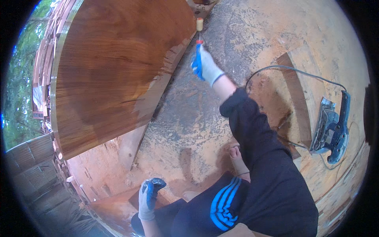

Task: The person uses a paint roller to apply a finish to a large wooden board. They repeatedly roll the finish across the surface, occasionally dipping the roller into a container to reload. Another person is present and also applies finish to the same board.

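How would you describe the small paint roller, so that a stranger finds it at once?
Start at the big glossy brown wooden panel and follow its right edge upward. Just beyond it, the right hand in a blue-and-grey glove holds the small paint roller. Its pale cylindrical head and red neck set it apart from the grey sander at the far right.

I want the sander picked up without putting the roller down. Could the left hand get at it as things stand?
Probably not. The left hand hangs low on the person's left, while the sander lies on the floor far to the right, beyond the outstretched right arm and the legs.
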`<state>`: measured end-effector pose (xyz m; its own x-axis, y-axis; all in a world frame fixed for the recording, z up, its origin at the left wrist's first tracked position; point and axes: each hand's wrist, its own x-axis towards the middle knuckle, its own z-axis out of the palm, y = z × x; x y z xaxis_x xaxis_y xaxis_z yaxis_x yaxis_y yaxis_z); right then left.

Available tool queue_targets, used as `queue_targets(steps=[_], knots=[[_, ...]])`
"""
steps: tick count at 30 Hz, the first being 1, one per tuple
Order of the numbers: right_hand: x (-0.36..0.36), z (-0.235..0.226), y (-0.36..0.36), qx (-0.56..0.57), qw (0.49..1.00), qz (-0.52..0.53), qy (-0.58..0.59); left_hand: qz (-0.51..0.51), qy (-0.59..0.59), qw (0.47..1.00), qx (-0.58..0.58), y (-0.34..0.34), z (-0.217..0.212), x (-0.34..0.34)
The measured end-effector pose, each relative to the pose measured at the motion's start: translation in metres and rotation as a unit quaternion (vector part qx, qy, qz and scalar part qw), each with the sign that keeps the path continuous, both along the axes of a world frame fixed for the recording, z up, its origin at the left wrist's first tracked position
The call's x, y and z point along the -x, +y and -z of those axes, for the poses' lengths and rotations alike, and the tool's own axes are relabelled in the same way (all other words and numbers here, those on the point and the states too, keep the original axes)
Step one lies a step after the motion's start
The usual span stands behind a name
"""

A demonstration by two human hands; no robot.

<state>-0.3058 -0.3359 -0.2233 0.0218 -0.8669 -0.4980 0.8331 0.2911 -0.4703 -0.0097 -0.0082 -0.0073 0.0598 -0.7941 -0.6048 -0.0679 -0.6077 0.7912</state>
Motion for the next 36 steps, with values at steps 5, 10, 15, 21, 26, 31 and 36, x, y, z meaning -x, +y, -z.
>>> queue_targets(steps=[5,10,15,21,26,31,36], knots=[[-0.009,0.009,0.008,-0.053,0.995,-0.038,0.080,0.000,0.016,1.000,-0.004,-0.001,0.003,-0.001],[-0.006,0.003,0.014,-0.067,0.995,-0.047,-0.054,0.001,-0.009,1.000,-0.004,-0.003,0.004,-0.002],[0.009,0.007,0.003,-0.025,0.985,-0.073,-0.154,-0.002,0.010,1.000,0.000,-0.004,0.002,-0.002],[0.003,0.010,0.023,-0.052,0.985,-0.090,-0.135,-0.019,0.012,1.000,0.000,-0.002,0.005,0.002],[0.004,0.000,0.024,-0.009,0.998,-0.052,-0.024,-0.009,-0.023,1.000,-0.020,-0.004,0.000,-0.001],[0.012,-0.009,0.022,-0.008,0.993,-0.081,0.086,-0.007,-0.002,1.000,-0.005,-0.002,0.003,-0.001],[0.020,-0.026,-0.001,0.041,0.993,-0.026,0.111,-0.014,-0.005,1.000,-0.008,-0.001,0.002,-0.003]])
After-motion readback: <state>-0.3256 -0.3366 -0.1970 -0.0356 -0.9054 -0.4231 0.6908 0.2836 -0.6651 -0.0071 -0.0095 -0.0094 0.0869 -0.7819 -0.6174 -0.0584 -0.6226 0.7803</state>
